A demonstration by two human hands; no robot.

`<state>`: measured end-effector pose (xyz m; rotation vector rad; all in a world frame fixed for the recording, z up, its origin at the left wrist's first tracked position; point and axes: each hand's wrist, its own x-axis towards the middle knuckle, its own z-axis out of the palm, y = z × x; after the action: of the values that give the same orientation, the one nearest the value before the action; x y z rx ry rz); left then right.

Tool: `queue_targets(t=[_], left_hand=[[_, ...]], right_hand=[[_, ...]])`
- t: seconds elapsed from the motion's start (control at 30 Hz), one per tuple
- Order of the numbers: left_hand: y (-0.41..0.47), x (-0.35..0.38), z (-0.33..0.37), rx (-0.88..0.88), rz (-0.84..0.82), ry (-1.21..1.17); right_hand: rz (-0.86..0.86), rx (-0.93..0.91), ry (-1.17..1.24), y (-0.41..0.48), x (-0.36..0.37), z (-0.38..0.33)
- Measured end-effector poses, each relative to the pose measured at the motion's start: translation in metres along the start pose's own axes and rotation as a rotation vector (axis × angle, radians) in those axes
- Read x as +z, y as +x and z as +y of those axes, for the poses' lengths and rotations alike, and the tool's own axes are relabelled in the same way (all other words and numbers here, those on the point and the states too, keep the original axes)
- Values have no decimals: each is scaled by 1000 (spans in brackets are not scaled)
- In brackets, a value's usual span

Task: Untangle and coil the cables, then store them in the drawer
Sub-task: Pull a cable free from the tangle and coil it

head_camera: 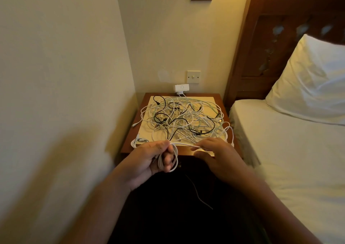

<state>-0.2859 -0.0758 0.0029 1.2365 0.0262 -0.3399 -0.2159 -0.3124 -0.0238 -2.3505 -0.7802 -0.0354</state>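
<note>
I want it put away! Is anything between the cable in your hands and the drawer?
Nothing visible sits between them. But the white cable looped in the left hand runs through the right hand toward the tangle, and the drawer front is too dark to see.

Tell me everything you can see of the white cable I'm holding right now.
The white cable is thin and looks plastic-sheathed. Part is wound into a few loose loops hanging from the left hand, which grips them at the top. One strand runs to the right hand, whose fingers pinch it, above the front edge of the nightstand. Beyond that it is lost among the tangled cables; its ends cannot be made out.
</note>
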Motion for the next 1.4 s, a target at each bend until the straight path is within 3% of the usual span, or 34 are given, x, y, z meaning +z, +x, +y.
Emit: queue_targets(t=[0.1, 0.27, 0.33, 0.47, 0.6, 0.7, 0.8, 0.9, 1.2, 1.3, 1.4], left_hand=[[0, 7, -4, 18, 81, 24], [-4, 6, -13, 75, 215, 425], [-7, 7, -15, 37, 133, 386], [-10, 18, -16, 4, -150, 13], [2, 19, -18, 43, -97, -190], [9, 24, -26, 87, 40, -181], [9, 31, -29, 182, 234, 83], [8, 31, -33, 232, 305, 268], [12, 28, -44, 262, 331, 344], [11, 27, -44, 285, 324, 442], [12, 24, -48, 303, 372, 614]], right_hand=[[123, -70, -214, -2, 7, -4], [200, -28, -28, -5, -7, -1], [309, -56, -5, -4, -12, 1], [385, 29, 165, -2, 0, -3], [279, 289, 721, -5, 15, -17], [197, 343, 987, -9, 24, -28], [180, 408, 1145, -12, 30, -32], [144, 447, 1224, -13, 34, -34], [-181, 517, 1406, -15, 33, -37], [-198, 473, 1193, -14, 31, -42], [-84, 346, 595, -12, 32, -48]])
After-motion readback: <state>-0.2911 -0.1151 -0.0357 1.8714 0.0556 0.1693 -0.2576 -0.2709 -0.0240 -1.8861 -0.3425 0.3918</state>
